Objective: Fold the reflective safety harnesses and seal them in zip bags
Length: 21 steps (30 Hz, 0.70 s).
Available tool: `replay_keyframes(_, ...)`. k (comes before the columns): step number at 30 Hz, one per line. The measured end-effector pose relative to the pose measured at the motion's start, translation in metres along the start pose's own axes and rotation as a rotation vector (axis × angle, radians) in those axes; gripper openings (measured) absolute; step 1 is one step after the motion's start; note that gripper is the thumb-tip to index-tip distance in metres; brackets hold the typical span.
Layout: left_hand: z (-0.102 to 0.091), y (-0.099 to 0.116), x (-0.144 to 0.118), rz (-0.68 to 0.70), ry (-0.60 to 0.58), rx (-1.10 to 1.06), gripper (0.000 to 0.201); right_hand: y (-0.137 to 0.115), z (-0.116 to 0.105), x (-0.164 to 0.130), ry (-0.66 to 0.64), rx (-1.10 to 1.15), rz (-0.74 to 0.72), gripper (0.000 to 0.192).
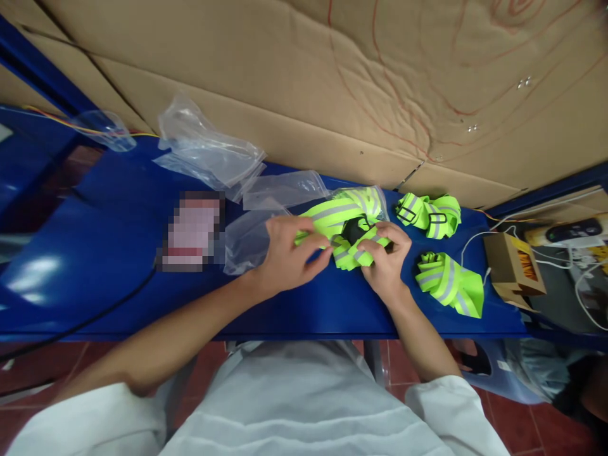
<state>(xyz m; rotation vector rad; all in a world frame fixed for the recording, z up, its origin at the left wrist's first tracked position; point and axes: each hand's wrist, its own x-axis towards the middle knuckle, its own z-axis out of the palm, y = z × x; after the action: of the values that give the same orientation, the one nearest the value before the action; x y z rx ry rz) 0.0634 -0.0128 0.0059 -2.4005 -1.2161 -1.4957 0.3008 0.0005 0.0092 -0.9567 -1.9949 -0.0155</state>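
Note:
My right hand (387, 263) is closed around a fluorescent yellow-green reflective strap (350, 256), gathered in a loose bundle with grey stripes and a black part in its middle. At the left edge of this bundle, my left hand (287, 256) is curled with thumb and index tips nearly meeting in a pinch. Whatever lies between those tips is too small to make out. Just behind both hands, another folded reflective strap (339, 209) lies partly in a clear plastic bag (381, 199). Clear flat bags (247, 244) spread out beside my left hand.
Two more folded strap bundles (430, 214) (450, 282) lie to the right on the blue table (304, 316). Crumpled clear bags (204, 145) are at the back left, near a blurred-out rectangular object (192, 231). A small cardboard box (515, 266) and white cables stand at right. Cardboard (294, 82) walls the back.

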Motion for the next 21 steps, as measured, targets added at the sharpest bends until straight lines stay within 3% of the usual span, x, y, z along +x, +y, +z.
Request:
replay_keyframes(2,0.0,0.003,-0.001,0.191,-0.089,0.057,0.013,-0.002,0.0,-0.001,-0.036,0.027,0.069,0.016)
replay_keyframes(3,0.001,0.003,-0.001,0.223,-0.142,0.079,0.016,-0.004,0.0,-0.001,-0.061,0.049,0.104,0.015)
replay_keyframes(9,0.003,-0.015,0.002,0.044,-0.346,0.072,0.053,-0.009,-0.002,0.006,-0.235,0.419,0.286,0.013)
replay_keyframes(12,0.004,-0.023,0.004,0.077,-0.402,0.037,0.051,-0.003,-0.007,0.014,-0.329,0.58,0.329,0.019)
replay_keyframes(16,0.008,-0.018,0.002,0.099,-0.373,-0.055,0.043,0.002,-0.013,0.02,-0.428,0.662,0.327,0.037)
replay_keyframes(21,0.015,-0.008,-0.004,-0.04,-0.412,-0.184,0.04,0.006,-0.004,0.011,-0.383,0.698,0.474,0.021)
